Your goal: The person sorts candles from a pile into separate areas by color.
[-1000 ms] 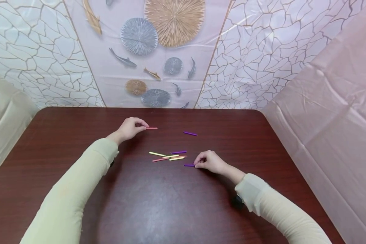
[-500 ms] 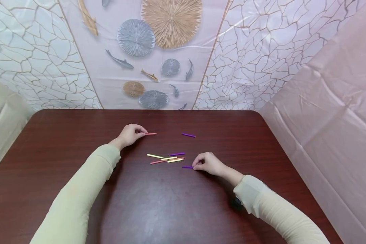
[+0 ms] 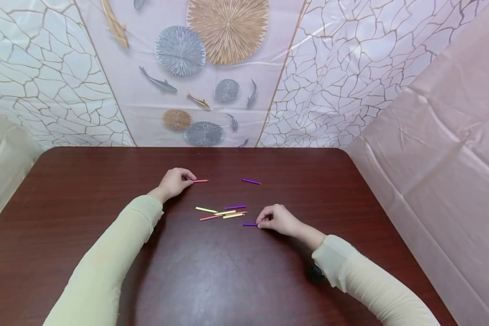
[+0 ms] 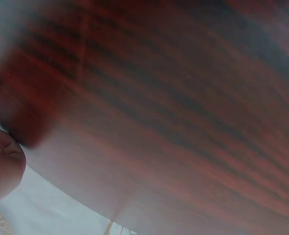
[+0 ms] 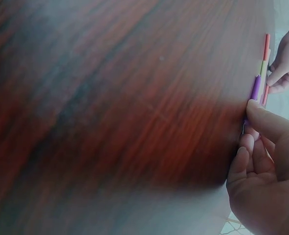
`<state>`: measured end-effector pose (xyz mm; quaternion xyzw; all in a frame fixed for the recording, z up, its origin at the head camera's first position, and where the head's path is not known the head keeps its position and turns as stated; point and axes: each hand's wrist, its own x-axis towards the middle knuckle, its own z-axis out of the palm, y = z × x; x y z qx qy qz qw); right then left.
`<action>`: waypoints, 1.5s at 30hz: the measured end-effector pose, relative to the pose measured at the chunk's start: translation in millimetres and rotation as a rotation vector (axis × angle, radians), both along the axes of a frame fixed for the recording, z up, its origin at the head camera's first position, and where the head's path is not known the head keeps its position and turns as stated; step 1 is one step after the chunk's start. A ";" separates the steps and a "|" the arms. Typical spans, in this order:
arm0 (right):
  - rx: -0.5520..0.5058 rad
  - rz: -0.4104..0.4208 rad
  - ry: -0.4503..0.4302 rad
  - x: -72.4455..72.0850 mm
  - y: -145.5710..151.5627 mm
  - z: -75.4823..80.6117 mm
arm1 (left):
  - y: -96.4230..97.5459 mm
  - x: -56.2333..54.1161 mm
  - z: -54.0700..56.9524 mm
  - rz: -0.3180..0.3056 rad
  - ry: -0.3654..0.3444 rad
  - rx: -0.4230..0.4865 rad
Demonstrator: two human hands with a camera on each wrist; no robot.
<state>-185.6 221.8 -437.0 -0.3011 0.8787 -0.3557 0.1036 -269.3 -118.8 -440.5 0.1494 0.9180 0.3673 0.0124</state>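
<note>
My left hand (image 3: 173, 183) pinches the near end of a slim red stick (image 3: 201, 181), which points right, toward the table's far side. Thumb and fingers of my right hand (image 3: 280, 220) pinch a slim purple stick (image 3: 250, 224) just above or at the tabletop; its free end points left. Between the hands lies a loose cluster: a yellow-green stick (image 3: 205, 209), a pale yellow one (image 3: 233, 216) and another purple one (image 3: 235, 207), with orange-red ones among them. In the right wrist view the pinched purple stick (image 5: 255, 88) overlaps the cluster. The left wrist view shows only part of the left hand (image 4: 5, 161).
One more purple stick (image 3: 251, 181) lies apart behind the cluster. The dark reddish-brown table (image 3: 212, 276) ends at a patterned cloth backdrop (image 3: 212, 81). Pale fabric (image 3: 440, 149) hangs along the right side.
My left hand has moved slightly nearer to me, bringing the red stick down toward the level of the far purple stick. The right hand stays in place; the head view has tilted a little.
</note>
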 end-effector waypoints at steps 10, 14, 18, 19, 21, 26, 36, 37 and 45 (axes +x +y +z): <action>0.109 -0.059 -0.045 5.8 -8.3 6.0 | -6.4 7.5 6.3 0.049 -0.002 0.063; 0.114 -0.076 -0.055 5.6 -7.7 7.0 | -6.9 10.7 14.8 0.053 0.018 0.119; 0.100 -0.070 -0.049 4.9 -6.0 7.7 | -5.1 18.3 24.3 0.032 -0.001 0.156; 0.095 -0.068 -0.047 4.7 -5.5 7.8 | -4.2 20.7 26.0 0.026 -0.011 0.167; 0.092 -0.065 -0.046 4.5 -4.7 8.3 | -2.2 26.3 28.8 0.009 -0.029 0.186; 0.093 -0.066 -0.040 3.2 -3.5 6.3 | 1.3 38.5 22.3 -0.053 -0.060 0.194; 0.088 -0.083 -0.060 4.2 -6.1 7.2 | 5.0 57.4 3.0 -0.172 -0.094 0.141; 0.089 -0.079 -0.056 4.1 -6.3 7.4 | 5.6 58.5 2.0 -0.176 -0.094 0.136; 0.091 -0.089 -0.052 3.5 -8.5 8.4 | 7.4 62.0 -3.1 -0.207 -0.063 0.098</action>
